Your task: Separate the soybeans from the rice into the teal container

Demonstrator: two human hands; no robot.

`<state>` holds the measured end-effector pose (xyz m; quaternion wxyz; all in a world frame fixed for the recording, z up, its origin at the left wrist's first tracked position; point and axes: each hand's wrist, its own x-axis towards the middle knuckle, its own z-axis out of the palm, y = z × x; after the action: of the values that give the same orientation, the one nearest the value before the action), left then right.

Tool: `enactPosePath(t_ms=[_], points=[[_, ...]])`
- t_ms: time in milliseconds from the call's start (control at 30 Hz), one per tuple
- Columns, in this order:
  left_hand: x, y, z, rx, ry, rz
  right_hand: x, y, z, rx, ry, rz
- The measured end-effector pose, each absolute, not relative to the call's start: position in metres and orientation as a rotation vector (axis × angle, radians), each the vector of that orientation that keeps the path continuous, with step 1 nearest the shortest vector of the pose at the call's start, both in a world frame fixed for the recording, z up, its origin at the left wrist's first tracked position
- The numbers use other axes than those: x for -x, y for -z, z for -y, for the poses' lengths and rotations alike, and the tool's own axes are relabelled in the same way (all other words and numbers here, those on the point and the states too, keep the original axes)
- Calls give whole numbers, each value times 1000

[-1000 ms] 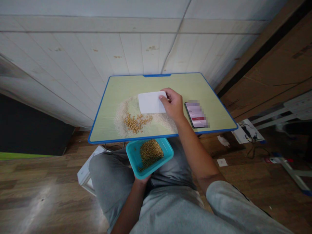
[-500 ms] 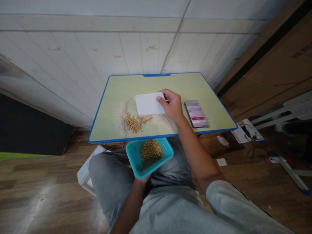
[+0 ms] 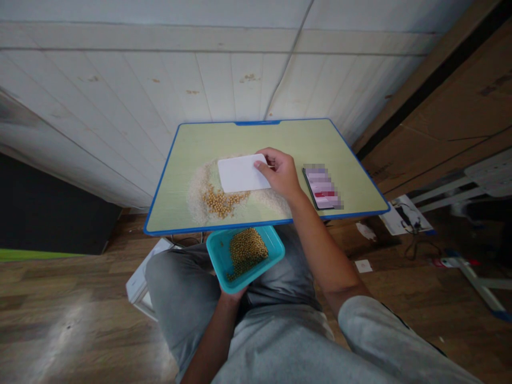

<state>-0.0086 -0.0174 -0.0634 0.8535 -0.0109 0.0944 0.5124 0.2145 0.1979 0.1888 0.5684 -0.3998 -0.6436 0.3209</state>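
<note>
The right grip (image 3: 280,172) pinches a white card (image 3: 239,175); the left grip (image 3: 235,296) holds a teal tub (image 3: 218,253) from beneath.

Dim light, pale glare on floorboards (image 3: 66,330)

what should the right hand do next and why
Probably draw the card toward the table's near edge, easing the loose beans along: the right hand holds it just beyond them, and the left hand holds the tub, part-filled with beans, below that edge.
</note>
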Motion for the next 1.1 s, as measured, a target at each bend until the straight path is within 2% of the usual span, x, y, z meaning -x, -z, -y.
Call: enactPosePath(t_ms=[433, 1100], points=[[12, 87, 18, 24, -1061, -185, -208, -188, -196, 948, -778, 1610], [11, 82, 19, -8, -1074, -127, -210, -191, -192, 890, -851, 1666]])
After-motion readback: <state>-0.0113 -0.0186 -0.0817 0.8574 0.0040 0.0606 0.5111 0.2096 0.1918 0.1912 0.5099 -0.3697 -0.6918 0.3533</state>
